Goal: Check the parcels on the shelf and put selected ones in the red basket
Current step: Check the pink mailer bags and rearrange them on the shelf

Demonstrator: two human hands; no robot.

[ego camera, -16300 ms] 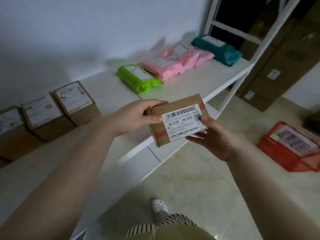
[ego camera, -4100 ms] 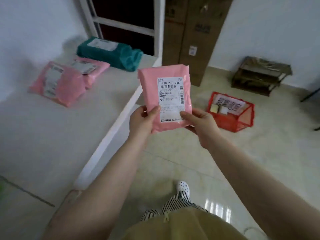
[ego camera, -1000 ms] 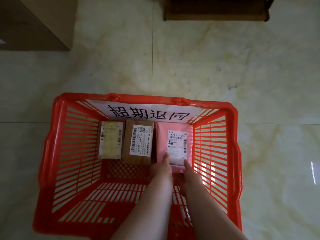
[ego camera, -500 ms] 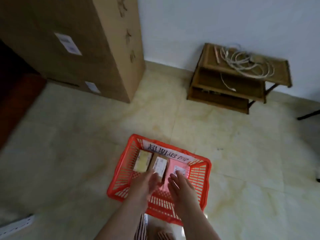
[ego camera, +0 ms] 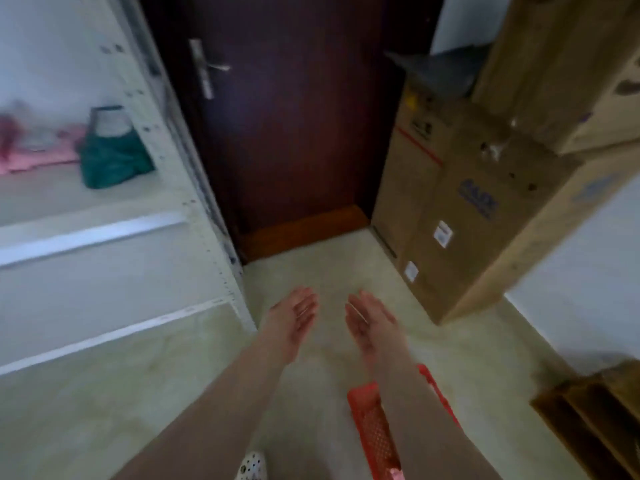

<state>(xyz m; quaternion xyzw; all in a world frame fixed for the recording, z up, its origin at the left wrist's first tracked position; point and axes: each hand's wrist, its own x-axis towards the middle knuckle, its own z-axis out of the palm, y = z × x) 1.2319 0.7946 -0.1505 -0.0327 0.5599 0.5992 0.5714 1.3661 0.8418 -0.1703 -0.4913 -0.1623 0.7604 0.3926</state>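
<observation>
Both of my hands hang empty over the floor, palms facing each other, fingers loosely spread: my left hand (ego camera: pixel 294 318) and my right hand (ego camera: pixel 369 320). The red basket (ego camera: pixel 372 420) lies low under my right forearm, which hides most of it; its contents do not show. On the white shelf (ego camera: pixel 93 230) at the left a teal parcel (ego camera: pixel 114 152) stands near the shelf's right end, with blurred pink parcels (ego camera: pixel 38 147) further left.
A dark brown door (ego camera: pixel 287 126) stands straight ahead. Tall cardboard boxes (ego camera: pixel 460 209) rise on the right, and a low wooden rack (ego camera: pixel 602 414) sits at the lower right. My shoe (ego camera: pixel 252 465) shows at the bottom edge. Pale tiled floor lies between shelf and boxes.
I have let go of the pink parcel in the basket, lifted both hands out empty, and my view has swung up and left from the basket toward the shelf and door.
</observation>
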